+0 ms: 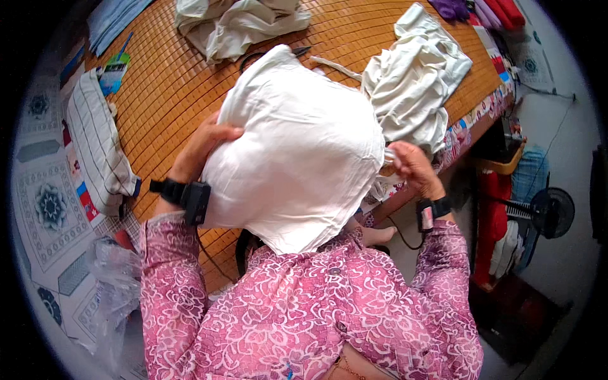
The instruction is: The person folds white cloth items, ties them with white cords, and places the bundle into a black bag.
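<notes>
A puffed-out white fabric piece (294,152), which may be a stuffed cushion or a cloth bag, is raised before my chest. My left hand (211,137) grips its left side, the thumb on the near face and the fingers hidden behind. At the opposite edge, my right hand (411,161) pinches a bit of white material, slightly blurred; whether this is part of the same piece I cannot tell. Scissors (302,50) with a black handle loop lie beyond the white piece, partly covered. Close to my right hand rests a crumpled off-white cloth (408,85), a narrow strip trailing from it.
A woven bamboo mat (152,118) covers the surface. More crumpled cloth (242,23) lies at the far side, and a folded striped fabric (97,142) along the left edge. A plastic bag (114,285) is at lower left. On the right stands a black fan (552,212).
</notes>
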A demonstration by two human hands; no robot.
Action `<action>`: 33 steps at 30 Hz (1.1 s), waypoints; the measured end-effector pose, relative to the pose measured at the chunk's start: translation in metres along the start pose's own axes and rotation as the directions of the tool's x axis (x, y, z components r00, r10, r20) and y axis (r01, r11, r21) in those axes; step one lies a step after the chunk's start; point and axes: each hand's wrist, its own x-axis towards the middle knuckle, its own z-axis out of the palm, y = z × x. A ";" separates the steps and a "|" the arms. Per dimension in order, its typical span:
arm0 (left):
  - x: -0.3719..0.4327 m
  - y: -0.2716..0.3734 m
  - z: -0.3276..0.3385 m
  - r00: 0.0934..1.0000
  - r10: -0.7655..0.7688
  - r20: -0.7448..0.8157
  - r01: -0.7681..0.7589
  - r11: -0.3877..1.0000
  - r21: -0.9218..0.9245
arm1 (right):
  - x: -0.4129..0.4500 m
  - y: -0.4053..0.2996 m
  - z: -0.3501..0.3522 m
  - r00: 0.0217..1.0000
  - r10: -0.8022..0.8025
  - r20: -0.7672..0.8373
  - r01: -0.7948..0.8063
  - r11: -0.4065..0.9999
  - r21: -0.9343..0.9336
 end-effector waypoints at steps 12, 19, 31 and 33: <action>-0.137 -0.049 -0.056 0.833 0.236 -0.501 -0.328 0.939 -0.102 | 0.018 -0.215 -0.036 0.131 -0.773 -0.621 0.804 0.449 -0.390; -0.189 -0.102 -0.068 0.600 0.225 -0.768 -0.399 0.916 -0.043 | 0.135 -0.158 0.230 0.002 -0.950 0.311 0.812 -0.180 -0.555; -0.212 -0.133 -0.069 0.504 0.074 -0.860 -0.407 0.899 -0.161 | 0.143 -0.006 0.199 0.495 -0.344 0.798 0.792 -0.200 -0.577; -0.214 -0.143 -0.085 0.612 0.025 -0.790 -0.430 0.849 -0.307 | 0.124 0.000 0.185 0.371 -0.326 0.870 0.824 -0.316 -0.470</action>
